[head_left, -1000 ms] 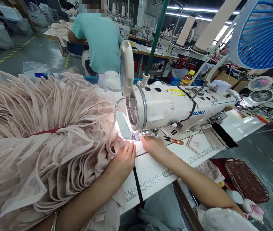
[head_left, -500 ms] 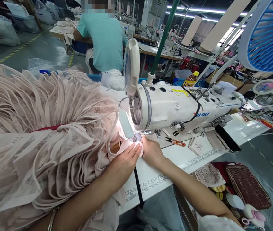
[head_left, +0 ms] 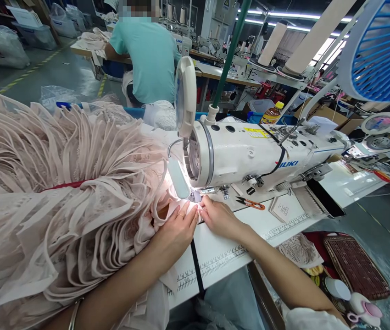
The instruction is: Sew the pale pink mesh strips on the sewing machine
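Observation:
A white sewing machine [head_left: 232, 149] stands over the table, with its presser foot [head_left: 195, 197] lit by a small lamp [head_left: 178, 178]. Pale pink fabric [head_left: 173, 206] lies beneath the foot. My left hand [head_left: 179, 225], wearing a ring, rests with fingers stretched out flat on this cloth, just in front of the foot. Close beside it, my right hand [head_left: 218, 216] pinches the cloth's edge between thumb and fingers. The needle tip is too small to make out. A large heap of ruffled pale pink garment pieces [head_left: 67, 151] fills the left side.
Orange-handled thread snips [head_left: 255, 204] and a stack of paper tags [head_left: 279, 208] lie right of my hands. A measuring scale [head_left: 212, 263] runs along the table's front edge. A blue fan [head_left: 384, 50] hangs upper right. Another person [head_left: 143, 59] sits ahead, back turned.
My right fingers have shifted slightly down at the cloth, and less of its edge shows between my hands. My left hand stays almost in place on the cloth.

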Demonstrator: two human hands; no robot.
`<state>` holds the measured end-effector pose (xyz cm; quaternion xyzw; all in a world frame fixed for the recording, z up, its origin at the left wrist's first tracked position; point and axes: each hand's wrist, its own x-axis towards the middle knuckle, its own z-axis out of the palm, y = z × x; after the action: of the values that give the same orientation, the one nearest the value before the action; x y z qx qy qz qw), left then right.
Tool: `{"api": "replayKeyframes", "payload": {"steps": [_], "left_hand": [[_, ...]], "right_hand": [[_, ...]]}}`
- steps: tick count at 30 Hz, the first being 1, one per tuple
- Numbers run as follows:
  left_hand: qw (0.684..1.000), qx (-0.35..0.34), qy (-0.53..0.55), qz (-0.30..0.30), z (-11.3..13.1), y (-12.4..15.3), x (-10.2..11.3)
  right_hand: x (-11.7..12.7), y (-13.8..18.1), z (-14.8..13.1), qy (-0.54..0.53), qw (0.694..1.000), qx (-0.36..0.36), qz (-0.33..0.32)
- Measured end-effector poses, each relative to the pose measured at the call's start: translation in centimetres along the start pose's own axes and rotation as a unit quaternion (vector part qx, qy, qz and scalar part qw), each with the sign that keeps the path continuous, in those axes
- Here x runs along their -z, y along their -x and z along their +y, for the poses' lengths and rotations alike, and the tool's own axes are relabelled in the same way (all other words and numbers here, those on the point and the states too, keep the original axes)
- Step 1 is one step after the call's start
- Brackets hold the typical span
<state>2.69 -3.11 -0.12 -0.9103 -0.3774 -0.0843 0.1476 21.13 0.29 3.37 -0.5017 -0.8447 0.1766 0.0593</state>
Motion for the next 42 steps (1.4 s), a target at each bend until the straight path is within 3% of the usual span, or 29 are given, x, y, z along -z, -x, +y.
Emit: {"api": "replayKeyframes", "payload": {"steps": [4,8,13,18,23,32,42], "left_hand": [[0.999,0.003,0.038,-0.009,-0.2,-0.2,-0.1],[0.997,0.023,0.067,0.001,-0.1,-0.1,-0.5],[0.990,0.101,0.092,0.025,-0.4,0.0,0.2],[0.993,0.059,0.102,-0.004,-0.5,-0.4,-0.4],[0.998,0.011,0.055,0.016,0.6,-0.9,-1.1],[0.999,0.008,0.032,0.028,0.5,-1.3,-1.6],[0.998,0.026,-0.001,0.057,0.6,-1.3,-1.7]], "right_hand": [[-0.3,1.1,1.8,-0.053,0.985,0.138,0.091],[-1.6,1.3,2.2,0.003,0.969,0.190,0.161],[-2.0,0.6,1.1,0.128,0.967,0.149,0.163],[-2.0,0.1,0.9,0.215,0.952,0.158,0.148],[-1.8,-0.6,1.6,0.215,0.952,0.173,0.133],[-2.6,-1.3,2.8,0.169,0.972,0.119,0.115],[-2.4,-1.4,2.4,0.151,0.978,0.098,0.106]]}}
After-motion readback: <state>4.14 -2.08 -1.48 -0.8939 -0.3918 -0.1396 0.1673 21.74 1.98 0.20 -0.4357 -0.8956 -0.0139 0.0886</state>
